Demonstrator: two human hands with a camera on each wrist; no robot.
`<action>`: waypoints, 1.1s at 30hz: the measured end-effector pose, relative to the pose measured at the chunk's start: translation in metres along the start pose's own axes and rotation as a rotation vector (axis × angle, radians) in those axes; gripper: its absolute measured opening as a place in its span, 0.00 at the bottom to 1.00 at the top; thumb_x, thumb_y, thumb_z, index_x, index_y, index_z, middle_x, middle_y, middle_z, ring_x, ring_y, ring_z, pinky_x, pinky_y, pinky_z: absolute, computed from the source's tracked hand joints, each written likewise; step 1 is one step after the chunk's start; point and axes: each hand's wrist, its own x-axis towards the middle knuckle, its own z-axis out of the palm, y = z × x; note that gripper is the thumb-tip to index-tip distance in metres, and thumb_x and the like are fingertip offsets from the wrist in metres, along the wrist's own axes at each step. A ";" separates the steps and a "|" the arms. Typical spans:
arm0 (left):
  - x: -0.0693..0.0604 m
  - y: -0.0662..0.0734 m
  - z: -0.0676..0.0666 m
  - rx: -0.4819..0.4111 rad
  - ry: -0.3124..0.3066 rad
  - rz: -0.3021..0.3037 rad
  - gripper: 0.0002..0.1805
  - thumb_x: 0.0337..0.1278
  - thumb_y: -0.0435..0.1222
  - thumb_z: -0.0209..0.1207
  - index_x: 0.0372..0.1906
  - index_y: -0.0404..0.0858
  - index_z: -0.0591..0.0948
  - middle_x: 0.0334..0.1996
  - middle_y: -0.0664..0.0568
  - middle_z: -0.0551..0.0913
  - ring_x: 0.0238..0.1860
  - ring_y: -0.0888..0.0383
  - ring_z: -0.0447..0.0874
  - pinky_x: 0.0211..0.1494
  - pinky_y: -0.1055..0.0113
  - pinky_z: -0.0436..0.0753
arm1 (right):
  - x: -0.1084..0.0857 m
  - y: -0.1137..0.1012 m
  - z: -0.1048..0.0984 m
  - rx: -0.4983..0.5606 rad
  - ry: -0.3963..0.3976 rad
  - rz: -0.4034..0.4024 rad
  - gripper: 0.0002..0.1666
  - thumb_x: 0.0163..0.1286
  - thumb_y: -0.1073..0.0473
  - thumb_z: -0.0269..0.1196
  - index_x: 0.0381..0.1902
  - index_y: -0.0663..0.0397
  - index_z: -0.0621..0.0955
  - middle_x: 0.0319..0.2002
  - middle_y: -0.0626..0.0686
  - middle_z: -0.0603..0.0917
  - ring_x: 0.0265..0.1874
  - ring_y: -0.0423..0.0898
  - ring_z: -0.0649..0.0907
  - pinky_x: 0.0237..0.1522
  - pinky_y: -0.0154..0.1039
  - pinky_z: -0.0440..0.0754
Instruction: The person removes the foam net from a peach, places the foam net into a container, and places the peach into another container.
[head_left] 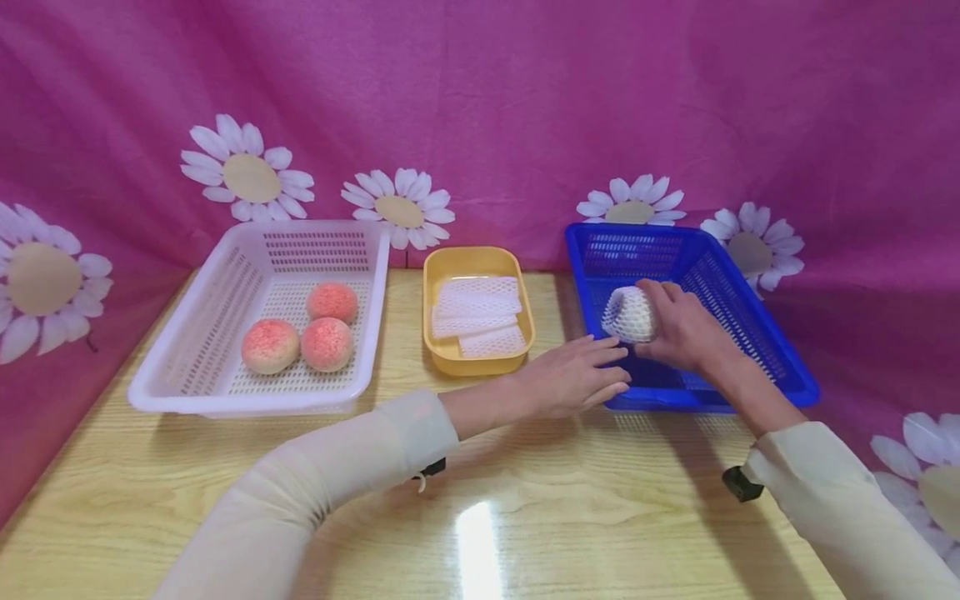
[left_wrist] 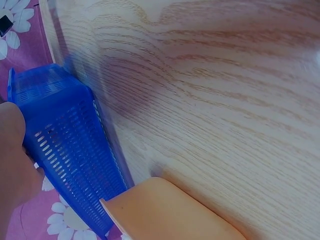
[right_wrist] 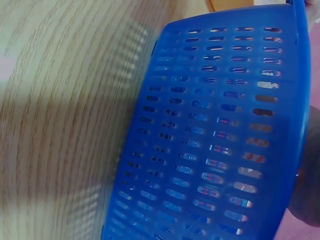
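Over the blue basket (head_left: 776,350), my right hand (head_left: 686,329) grips a white foam fruit net (head_left: 632,315) from its right side. The net bulges into a round shape; its contents cannot be made out. My left hand (head_left: 573,379) reaches to the basket's near left corner, fingers extended and spread, holding nothing. Whether those fingertips touch the rim is unclear. Part of the left hand (left_wrist: 17,155) shows beside the basket (left_wrist: 75,135) in the left wrist view. In the right wrist view, the basket's slotted wall (right_wrist: 200,125) hides most of the right hand (right_wrist: 306,175).
On the left stands a white basket (head_left: 378,308) with three peach-like pink-and-cream balls (head_left: 327,344). Between the baskets, a yellow tray (head_left: 480,365) holds several flat foam nets (head_left: 476,304). All stand on a wooden table (head_left: 525,517) before a magenta flowered cloth (head_left: 510,108).
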 end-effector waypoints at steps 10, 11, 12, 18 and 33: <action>-0.002 -0.003 -0.001 -0.008 -0.011 -0.006 0.22 0.80 0.47 0.41 0.66 0.49 0.78 0.71 0.48 0.70 0.75 0.51 0.57 0.75 0.55 0.58 | 0.005 -0.009 -0.013 -0.007 0.017 0.020 0.53 0.45 0.60 0.79 0.66 0.61 0.64 0.53 0.73 0.72 0.45 0.73 0.75 0.44 0.67 0.75; -0.002 -0.003 -0.001 -0.009 -0.015 -0.008 0.22 0.80 0.47 0.41 0.67 0.49 0.78 0.71 0.48 0.69 0.75 0.51 0.57 0.76 0.55 0.58 | 0.006 -0.009 -0.014 -0.008 0.017 0.021 0.53 0.46 0.60 0.79 0.66 0.61 0.64 0.53 0.73 0.72 0.45 0.73 0.74 0.44 0.67 0.75; -0.002 -0.003 -0.001 -0.008 -0.016 -0.008 0.22 0.80 0.47 0.41 0.67 0.49 0.78 0.71 0.48 0.69 0.75 0.51 0.57 0.76 0.55 0.58 | 0.006 -0.009 -0.014 -0.010 0.018 0.022 0.53 0.46 0.60 0.79 0.66 0.61 0.64 0.54 0.73 0.72 0.45 0.73 0.74 0.44 0.67 0.75; -0.003 -0.002 -0.001 -0.036 -0.005 -0.025 0.23 0.81 0.46 0.41 0.69 0.48 0.75 0.71 0.48 0.69 0.75 0.51 0.58 0.76 0.58 0.56 | 0.007 -0.013 -0.016 -0.011 0.033 0.001 0.52 0.47 0.59 0.78 0.67 0.60 0.64 0.55 0.72 0.72 0.45 0.72 0.74 0.43 0.67 0.75; -0.027 -0.027 -0.010 0.015 0.395 -0.028 0.22 0.75 0.44 0.53 0.66 0.42 0.77 0.65 0.46 0.75 0.67 0.53 0.71 0.71 0.64 0.65 | 0.012 -0.028 -0.020 -0.060 0.100 -0.075 0.53 0.44 0.58 0.78 0.67 0.62 0.65 0.52 0.71 0.74 0.41 0.70 0.76 0.44 0.64 0.75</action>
